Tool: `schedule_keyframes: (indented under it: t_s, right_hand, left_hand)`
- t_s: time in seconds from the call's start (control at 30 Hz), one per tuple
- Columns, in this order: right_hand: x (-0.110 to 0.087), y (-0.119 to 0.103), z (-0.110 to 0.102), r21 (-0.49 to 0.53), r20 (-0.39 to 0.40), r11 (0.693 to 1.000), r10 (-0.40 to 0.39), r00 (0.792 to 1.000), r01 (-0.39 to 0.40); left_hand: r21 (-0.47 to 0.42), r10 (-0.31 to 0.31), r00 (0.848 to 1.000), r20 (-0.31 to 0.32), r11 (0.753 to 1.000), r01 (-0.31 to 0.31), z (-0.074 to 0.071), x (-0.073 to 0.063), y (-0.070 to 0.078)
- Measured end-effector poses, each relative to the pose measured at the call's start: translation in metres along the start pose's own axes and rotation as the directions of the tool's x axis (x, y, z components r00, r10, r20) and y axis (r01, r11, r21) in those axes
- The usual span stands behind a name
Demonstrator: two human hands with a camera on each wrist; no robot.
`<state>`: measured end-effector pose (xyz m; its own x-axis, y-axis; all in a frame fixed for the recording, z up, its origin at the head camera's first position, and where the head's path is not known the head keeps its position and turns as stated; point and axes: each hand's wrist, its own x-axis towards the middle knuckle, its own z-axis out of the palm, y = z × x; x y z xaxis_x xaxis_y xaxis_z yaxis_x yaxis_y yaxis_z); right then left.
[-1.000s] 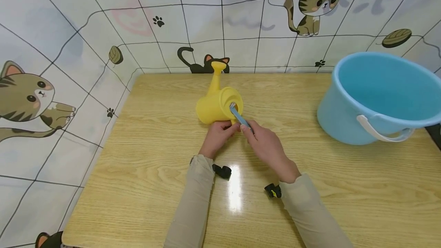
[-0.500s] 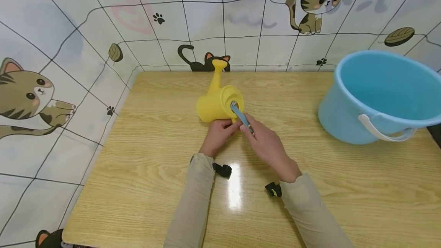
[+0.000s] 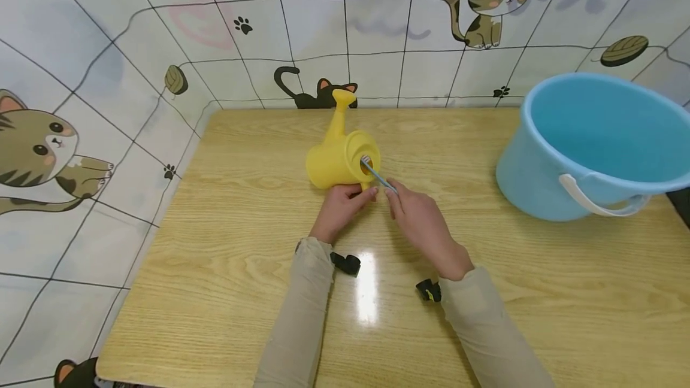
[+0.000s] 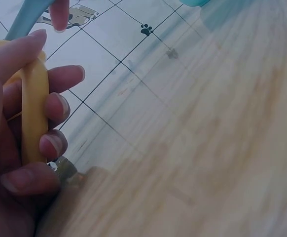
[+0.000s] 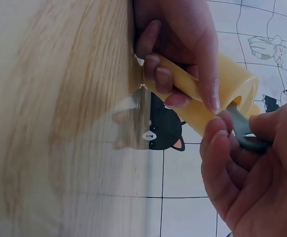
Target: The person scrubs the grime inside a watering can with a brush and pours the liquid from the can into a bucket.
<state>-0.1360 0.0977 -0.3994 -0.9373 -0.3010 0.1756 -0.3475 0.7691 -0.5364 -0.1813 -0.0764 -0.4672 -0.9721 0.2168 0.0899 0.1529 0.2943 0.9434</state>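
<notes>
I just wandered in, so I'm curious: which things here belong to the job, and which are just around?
In the job:
yellow watering can, handle gripped by the left hand
blue tool, held in the right hand at the can's opening

Apparently just around:
blue bucket, untouched
cat-patterned wall covering

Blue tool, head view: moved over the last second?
Yes. The blue tool has rolled in the right hand: broad side showing before, narrow edge now. Against the near-motionless watering can, its tip stays at the opening.
</notes>
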Motion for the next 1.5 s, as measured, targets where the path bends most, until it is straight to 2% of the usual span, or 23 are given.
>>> schedule_keyframes:
  t_s: [0.13,0.23,0.3,0.4,0.47,0.57,0.63,0.7,0.8,0.9,1.0,1.07,1.13,1.2,1.3,1.43,1.5]
  right_hand:
    - [0.0,0.0,-0.002,0.06,-0.015,0.998,0.006,1.0,-0.005]
    - [0.0,0.001,-0.002,0.165,0.025,0.985,0.044,0.999,-0.048]
    - [0.001,0.003,-0.002,0.261,0.062,0.961,0.081,0.995,-0.095]
    - [0.002,0.007,-0.001,0.396,0.114,0.903,0.129,0.985,-0.164]
    - [0.003,0.009,0.0,0.442,0.136,0.876,0.147,0.98,-0.193]
    - [0.004,0.012,0.001,0.467,0.146,0.859,0.161,0.976,-0.212]
    - [0.004,0.013,0.003,0.461,0.128,0.861,0.173,0.977,-0.213]
    - [0.004,0.015,0.005,0.439,0.08,0.877,0.178,0.981,-0.195]
    - [0.003,0.016,0.007,0.344,-0.049,0.931,0.149,0.988,-0.123]
    - [0.001,0.016,0.007,0.247,-0.178,0.967,0.106,0.978,-0.06]
    - [0.0,0.015,0.006,0.215,-0.239,0.976,0.099,0.966,-0.047]
    - [0.0,0.013,0.004,0.263,-0.219,0.962,0.13,0.967,-0.07]
    - [0.0,0.013,0.001,0.364,-0.153,0.924,0.182,0.971,-0.115]
    - [0.0,0.014,-0.001,0.495,-0.069,0.853,0.225,0.972,-0.162]
    - [-0.001,0.007,-0.011,0.684,0.048,0.697,0.252,0.967,-0.215]
    - [-0.002,-0.005,-0.021,0.829,0.14,0.504,0.232,0.962,-0.243]
    - [-0.001,-0.003,-0.019,0.862,0.178,0.435,0.224,0.958,-0.262]
  left_hand:
    - [-0.002,-0.007,1.0,0.005,1.0,0.007,-0.002,0.0,0.001]
    - [-0.007,-0.016,1.0,0.009,1.0,0.016,-0.002,-0.001,0.0]
    - [-0.012,-0.019,1.0,0.01,1.0,0.019,-0.002,-0.001,0.0]
    - [-0.012,-0.022,1.0,0.003,1.0,0.022,-0.002,-0.002,0.0]
    - [-0.008,-0.026,1.0,-0.004,1.0,0.026,-0.002,-0.002,0.0]
    - [-0.003,-0.041,0.999,-0.005,0.999,0.04,-0.001,-0.002,0.0]
    - [-0.002,-0.045,0.999,-0.002,0.999,0.045,-0.001,-0.001,-0.001]
    - [0.002,-0.042,0.999,0.0,0.999,0.042,-0.001,-0.001,-0.001]
    - [0.009,-0.027,1.0,0.002,1.0,0.027,0.0,0.0,-0.001]
    - [0.004,-0.018,1.0,0.008,1.0,0.018,0.0,0.0,0.0]
    - [-0.003,-0.018,1.0,0.012,1.0,0.018,0.0,-0.001,0.0]
    - [-0.001,-0.018,1.0,0.01,1.0,0.018,0.0,-0.001,0.0]
    - [0.007,-0.015,1.0,0.004,1.0,0.015,0.0,0.0,0.0]
    - [0.016,-0.009,1.0,-0.002,1.0,0.009,0.0,0.0,-0.001]
    - [-0.002,-0.01,1.0,-0.005,1.0,0.01,0.001,0.0,-0.001]
    - [-0.048,-0.013,1.0,-0.001,0.999,0.013,0.0,-0.001,0.001]
    - [-0.054,-0.013,1.0,0.0,0.998,0.013,0.0,-0.002,0.002]
